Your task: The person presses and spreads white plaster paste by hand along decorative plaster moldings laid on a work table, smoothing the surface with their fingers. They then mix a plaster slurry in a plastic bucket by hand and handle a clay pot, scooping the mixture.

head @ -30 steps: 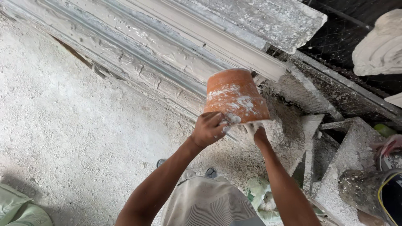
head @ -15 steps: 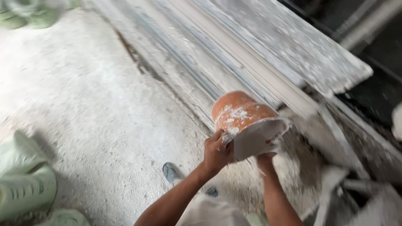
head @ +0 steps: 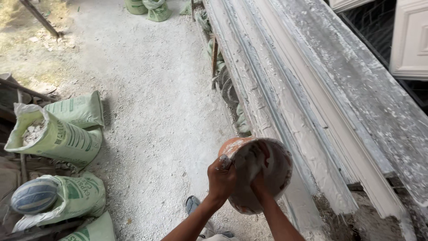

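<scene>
An orange plastic bucket (head: 276, 172), smeared with white plaster, is tilted on its side with its mouth facing me. My left hand (head: 221, 177) grips its rim on the left. My right hand (head: 260, 182) reaches inside the bucket, pressed against the plaster-coated inner wall. Both hands are dusted white. The bucket hangs beside a long white moulded plaster strip (head: 285, 89) lying on a bench along the right.
Several green sacks (head: 67, 134) stand on the left, one open with white lumps, another (head: 40, 196) holding a blue ball. More sacks (head: 149, 6) sit far ahead. Gravelly white floor (head: 156, 102) runs between. A white panel (head: 410, 40) leans at right. My sandalled foot (head: 192, 204) shows below.
The bucket has turned from bottom-up to mouth facing me, and my right hand has gone inside it. The view has swung left along the floor, showing the sacks.
</scene>
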Action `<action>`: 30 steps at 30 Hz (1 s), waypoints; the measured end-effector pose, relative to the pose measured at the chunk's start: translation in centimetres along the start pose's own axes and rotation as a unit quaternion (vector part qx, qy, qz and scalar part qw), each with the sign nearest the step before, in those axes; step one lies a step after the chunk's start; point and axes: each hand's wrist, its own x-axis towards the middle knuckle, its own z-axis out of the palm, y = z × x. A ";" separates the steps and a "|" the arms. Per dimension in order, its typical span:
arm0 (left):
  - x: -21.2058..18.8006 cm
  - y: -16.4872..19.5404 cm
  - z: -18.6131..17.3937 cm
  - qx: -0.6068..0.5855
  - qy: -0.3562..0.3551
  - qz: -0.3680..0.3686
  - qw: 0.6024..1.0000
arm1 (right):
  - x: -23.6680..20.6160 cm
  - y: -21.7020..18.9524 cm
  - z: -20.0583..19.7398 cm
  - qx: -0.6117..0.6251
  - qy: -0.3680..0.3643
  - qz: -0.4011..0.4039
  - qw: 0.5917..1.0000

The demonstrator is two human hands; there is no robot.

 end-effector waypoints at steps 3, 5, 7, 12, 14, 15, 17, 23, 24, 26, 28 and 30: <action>0.5 -0.2 -1.2 0.023 -0.027 0.008 0.999 | 0.8 -1.2 3.8 -0.040 -0.188 0.038 0.981; 1.6 -0.3 -1.9 0.037 -0.039 0.015 0.998 | 0.6 -1.1 5.1 -0.079 -0.294 0.072 0.950; 2.6 -0.3 -2.6 0.057 -0.037 0.008 0.998 | 0.6 -1.0 5.5 -0.102 -0.399 0.103 0.905; 5.9 0.0 -5.4 0.062 -0.005 -0.008 0.998 | 4.8 -0.6 5.5 -0.083 -0.425 0.152 0.888; 7.0 0.3 -6.0 0.054 -0.008 0.002 0.998 | 7.7 -0.7 5.3 -0.056 -0.381 0.176 0.906; 7.4 0.5 -6.0 0.038 -0.013 0.018 0.999 | 9.3 -0.7 5.2 -0.039 -0.354 0.191 0.915; 8.3 0.9 -6.0 0.025 -0.026 0.059 0.998 | 11.5 -0.8 5.0 0.003 -0.301 0.226 0.927; 11.8 2.0 -5.4 0.028 -0.039 0.132 0.990 | 11.4 -1.4 6.7 0.372 -0.137 0.374 0.838; 12.2 2.1 -5.1 0.028 -0.040 0.150 0.987 | 10.7 -1.6 7.6 0.462 -0.115 0.375 0.796; 12.5 2.1 -4.5 0.022 -0.050 0.173 0.983 | 9.1 -2.1 9.6 0.636 -0.060 0.371 0.674; 12.3 1.8 -4.0 0.008 -0.069 0.181 0.981 | 7.9 -2.6 11.3 0.750 -0.091 0.289 0.588; 11.9 1.4 -3.9 0.007 -0.080 0.171 0.982 | 6.6 -2.8 12.3 0.840 -0.135 0.203 0.484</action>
